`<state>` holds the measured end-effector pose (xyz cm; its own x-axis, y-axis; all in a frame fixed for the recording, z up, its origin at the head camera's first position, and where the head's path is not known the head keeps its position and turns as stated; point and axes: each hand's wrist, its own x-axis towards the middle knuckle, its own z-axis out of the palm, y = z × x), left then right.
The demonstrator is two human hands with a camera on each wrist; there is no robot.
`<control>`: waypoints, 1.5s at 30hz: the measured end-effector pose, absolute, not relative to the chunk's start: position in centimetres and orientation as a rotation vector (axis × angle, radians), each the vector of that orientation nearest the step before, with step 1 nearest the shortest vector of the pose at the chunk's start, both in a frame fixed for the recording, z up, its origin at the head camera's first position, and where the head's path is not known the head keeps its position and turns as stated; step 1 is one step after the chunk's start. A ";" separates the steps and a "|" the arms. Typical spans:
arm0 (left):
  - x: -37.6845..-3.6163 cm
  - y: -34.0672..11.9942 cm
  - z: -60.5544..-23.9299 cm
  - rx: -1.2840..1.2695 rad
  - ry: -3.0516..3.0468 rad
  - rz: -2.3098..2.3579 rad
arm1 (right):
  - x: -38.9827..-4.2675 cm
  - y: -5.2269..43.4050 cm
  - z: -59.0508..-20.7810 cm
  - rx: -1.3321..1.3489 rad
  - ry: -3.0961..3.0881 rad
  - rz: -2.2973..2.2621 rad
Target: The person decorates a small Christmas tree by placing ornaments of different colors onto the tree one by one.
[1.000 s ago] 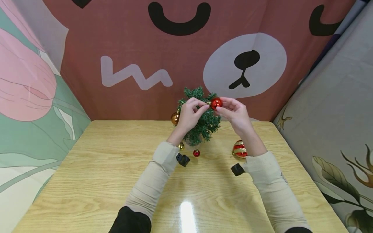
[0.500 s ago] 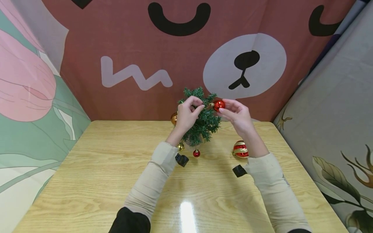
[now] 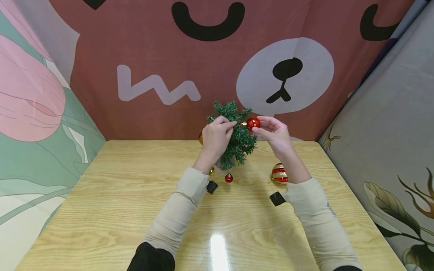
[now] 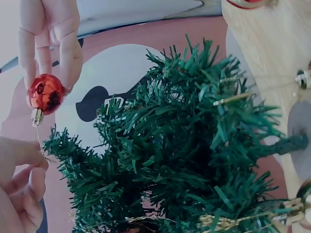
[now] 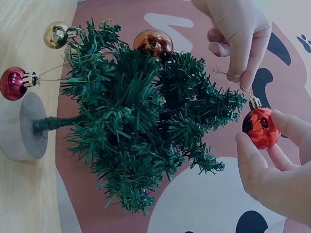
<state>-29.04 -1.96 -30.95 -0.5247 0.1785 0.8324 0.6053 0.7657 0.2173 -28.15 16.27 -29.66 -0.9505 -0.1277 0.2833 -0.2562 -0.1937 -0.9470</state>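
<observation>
The wooden counter (image 3: 135,210) carries a little green tree (image 3: 237,143) near the back. Just above its top branches, the right hand (image 3: 274,137) has its grip curled round a shiny red bauble (image 3: 253,124), fingertips pinching it. The left hand (image 3: 215,137) pinches the bauble's thin gold thread (image 5: 228,73). A striped red-gold bauble (image 3: 279,173) lies on the counter nearby.
</observation>
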 end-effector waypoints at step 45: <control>-30.1 -1.1 -29.2 -0.494 -2.326 -0.484 | -29.4 15.4 -29.7 0.270 -1.994 2.358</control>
